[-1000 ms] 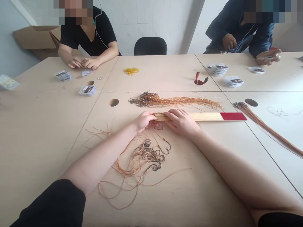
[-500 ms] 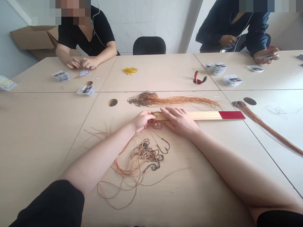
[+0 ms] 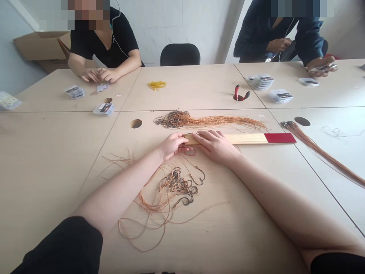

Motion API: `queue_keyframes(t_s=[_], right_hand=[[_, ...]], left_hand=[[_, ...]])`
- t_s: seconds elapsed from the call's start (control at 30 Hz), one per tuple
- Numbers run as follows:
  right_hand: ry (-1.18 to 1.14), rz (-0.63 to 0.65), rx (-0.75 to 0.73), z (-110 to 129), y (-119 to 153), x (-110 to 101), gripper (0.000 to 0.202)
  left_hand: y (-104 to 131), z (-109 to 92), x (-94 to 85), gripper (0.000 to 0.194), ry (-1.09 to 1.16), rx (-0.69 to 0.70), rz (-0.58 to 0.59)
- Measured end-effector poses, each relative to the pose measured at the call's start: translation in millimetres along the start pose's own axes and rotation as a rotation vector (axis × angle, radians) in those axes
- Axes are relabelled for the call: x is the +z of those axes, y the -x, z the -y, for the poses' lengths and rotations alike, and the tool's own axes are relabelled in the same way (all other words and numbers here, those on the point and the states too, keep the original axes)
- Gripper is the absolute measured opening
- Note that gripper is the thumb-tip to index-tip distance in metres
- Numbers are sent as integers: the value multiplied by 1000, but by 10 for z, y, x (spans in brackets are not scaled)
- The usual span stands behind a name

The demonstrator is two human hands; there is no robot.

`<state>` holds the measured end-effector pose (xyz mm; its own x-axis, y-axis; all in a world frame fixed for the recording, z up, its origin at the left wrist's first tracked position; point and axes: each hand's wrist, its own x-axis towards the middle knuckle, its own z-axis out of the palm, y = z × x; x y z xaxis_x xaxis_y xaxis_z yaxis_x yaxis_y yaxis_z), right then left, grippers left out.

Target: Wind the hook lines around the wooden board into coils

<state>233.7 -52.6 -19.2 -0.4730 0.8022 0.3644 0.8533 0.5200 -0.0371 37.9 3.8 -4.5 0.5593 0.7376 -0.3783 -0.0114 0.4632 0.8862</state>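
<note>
A flat wooden strip with a red right end [image 3: 248, 138] lies crosswise on the table. My left hand [image 3: 173, 146] pinches its left end between thumb and fingers. Palm down, my right hand [image 3: 215, 146] rests across the strip just beside it, fingers stretched out. Close below my hands is a loose tangle of dark hooks [image 3: 179, 184] with orange lines. Beyond the strip lies a bundle of hooks [image 3: 176, 120] whose orange lines run to the right. Any small item between my fingertips is too small to make out.
Red-handled pliers [image 3: 241, 94] stand in a table hole. Another line bundle [image 3: 319, 149] lies at the right. Yellow pieces [image 3: 156, 85] and stacked plastic boxes [image 3: 262, 81] are farther back. Two people sit opposite, a hand [image 3: 322, 66] of one holding something.
My right hand has shifted slightly left along the strip, while my left hand keeps its place. The person at the back right has moved their arms a little.
</note>
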Motion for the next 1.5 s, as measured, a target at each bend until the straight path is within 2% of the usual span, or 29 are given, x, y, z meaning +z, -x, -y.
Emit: queue_keyframes(t_s=[0.83,1.5], right_hand=[[-58,-65,-13,-14,4,33,41],[-80,-46,-19,-8,6,-11,41]], left_hand=[[22,-27,13,6,9,-9,1],[27,-18,0,7,42,10,9]])
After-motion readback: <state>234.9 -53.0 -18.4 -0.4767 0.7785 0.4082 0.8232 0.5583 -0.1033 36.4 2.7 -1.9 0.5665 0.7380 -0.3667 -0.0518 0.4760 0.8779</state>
